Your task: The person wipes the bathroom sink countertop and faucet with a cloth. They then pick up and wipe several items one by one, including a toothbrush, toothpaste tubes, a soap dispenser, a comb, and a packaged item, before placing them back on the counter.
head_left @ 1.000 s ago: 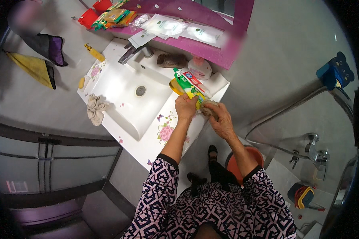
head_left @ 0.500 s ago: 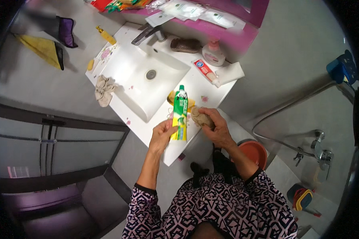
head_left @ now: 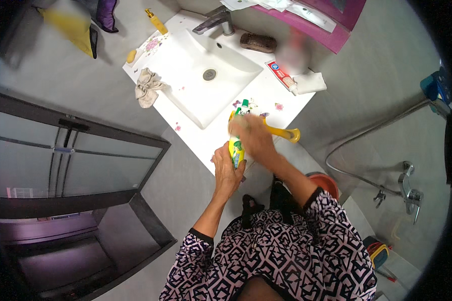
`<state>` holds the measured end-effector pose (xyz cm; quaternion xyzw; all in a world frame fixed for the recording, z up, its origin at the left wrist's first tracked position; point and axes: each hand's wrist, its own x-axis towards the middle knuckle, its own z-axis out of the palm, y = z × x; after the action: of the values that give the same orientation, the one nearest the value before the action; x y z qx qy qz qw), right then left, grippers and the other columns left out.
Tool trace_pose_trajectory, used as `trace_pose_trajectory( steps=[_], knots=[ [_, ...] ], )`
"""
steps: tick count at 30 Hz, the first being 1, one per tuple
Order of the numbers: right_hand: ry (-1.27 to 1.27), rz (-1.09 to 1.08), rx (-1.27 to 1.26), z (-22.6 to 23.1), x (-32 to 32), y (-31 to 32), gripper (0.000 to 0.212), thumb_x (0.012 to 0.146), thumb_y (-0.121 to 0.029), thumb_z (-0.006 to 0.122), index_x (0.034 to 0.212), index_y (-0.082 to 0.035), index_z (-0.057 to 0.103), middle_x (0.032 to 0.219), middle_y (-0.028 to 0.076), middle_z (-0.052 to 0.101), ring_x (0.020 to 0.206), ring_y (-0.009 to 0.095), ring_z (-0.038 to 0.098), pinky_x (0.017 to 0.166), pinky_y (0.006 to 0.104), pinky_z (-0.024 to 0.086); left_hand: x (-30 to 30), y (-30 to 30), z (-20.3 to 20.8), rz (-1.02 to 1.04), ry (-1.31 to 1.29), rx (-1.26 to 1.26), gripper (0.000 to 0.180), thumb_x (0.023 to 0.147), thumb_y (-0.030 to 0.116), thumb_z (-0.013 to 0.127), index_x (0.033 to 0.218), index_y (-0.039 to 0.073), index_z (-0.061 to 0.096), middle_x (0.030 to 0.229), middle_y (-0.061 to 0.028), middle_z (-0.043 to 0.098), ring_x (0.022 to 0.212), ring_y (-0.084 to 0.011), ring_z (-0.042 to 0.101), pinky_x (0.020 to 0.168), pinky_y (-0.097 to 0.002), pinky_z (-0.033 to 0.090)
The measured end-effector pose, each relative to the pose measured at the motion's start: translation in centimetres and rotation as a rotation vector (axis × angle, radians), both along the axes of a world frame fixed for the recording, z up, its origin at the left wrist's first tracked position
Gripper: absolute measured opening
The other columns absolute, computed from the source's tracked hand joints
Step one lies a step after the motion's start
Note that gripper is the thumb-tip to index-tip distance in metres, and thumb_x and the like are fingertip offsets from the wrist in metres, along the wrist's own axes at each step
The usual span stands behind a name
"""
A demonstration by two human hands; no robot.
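A green and yellow toothpaste tube [head_left: 236, 149] with a green cap is held above the near end of the white washbasin counter [head_left: 198, 145]. My left hand [head_left: 226, 169] is closed round its lower end. Across the tube's middle lies my right hand [head_left: 258, 138], blurred by motion and curled. The beige cloth that it held a moment ago is nearly hidden beneath the fingers. A yellow object with a curved handle [head_left: 287, 134] rests behind the hands, its handle reaching past the counter's right edge.
The basin [head_left: 191, 100] has a grey tap [head_left: 217, 21]. A crumpled cloth [head_left: 148, 88], soap [head_left: 131, 56] and yellow bottle [head_left: 156, 21] lie left. A brown brush [head_left: 257, 43], red and white tube [head_left: 281, 76] and white cloth [head_left: 310, 83] lie right. A red bucket [head_left: 326, 183] stands below.
My right hand has moved left with the cloth onto the toothpaste tube. Both hands and the tube are closer together. The view has shifted, so the counter sits higher and further right.
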<state>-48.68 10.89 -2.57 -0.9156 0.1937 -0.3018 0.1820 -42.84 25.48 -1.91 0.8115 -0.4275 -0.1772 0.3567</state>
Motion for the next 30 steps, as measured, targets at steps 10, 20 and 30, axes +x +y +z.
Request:
trace_pose_trajectory(
  steps=[10,20,30],
  knots=[
    [0.015,-0.077,0.207,-0.1,0.6,1.9,0.034,0.077,-0.002,0.06,0.11,-0.012,0.06,0.109,0.017,0.049,0.099,0.033,0.047,0.084,0.0422,0.041,0.1,-0.4,-1.3,0.038,-0.027,-0.069,0.071,0.07,0.004,0.073,0.132,-0.003,0.038,0.107,-0.0192,0.047,0.1,-0.0335,0.045,0.089,-0.043,0.036],
    [0.045,0.198,0.43,1.2,-2.2,2.4,0.041,0.077,0.003,0.058,0.115,-0.011,0.059,0.106,0.016,0.048,0.096,0.03,0.051,0.08,0.0363,0.046,0.4,-0.4,-2.0,-0.001,-0.004,-0.076,0.075,0.065,0.004,0.077,0.131,-0.001,0.041,0.105,-0.0181,0.049,0.099,-0.0338,0.046,0.088,-0.0442,0.036],
    [-0.057,-0.237,0.216,-0.7,2.2,1.1,0.04,0.081,0.002,0.056,0.12,-0.007,0.057,0.105,0.021,0.046,0.096,0.037,0.048,0.083,0.0426,0.042,0.6,-0.2,-1.4,0.051,0.013,-0.006,0.075,0.069,0.012,0.08,0.132,0.001,0.041,0.108,-0.0169,0.049,0.102,-0.0318,0.046,0.088,-0.0426,0.04]
  ],
)
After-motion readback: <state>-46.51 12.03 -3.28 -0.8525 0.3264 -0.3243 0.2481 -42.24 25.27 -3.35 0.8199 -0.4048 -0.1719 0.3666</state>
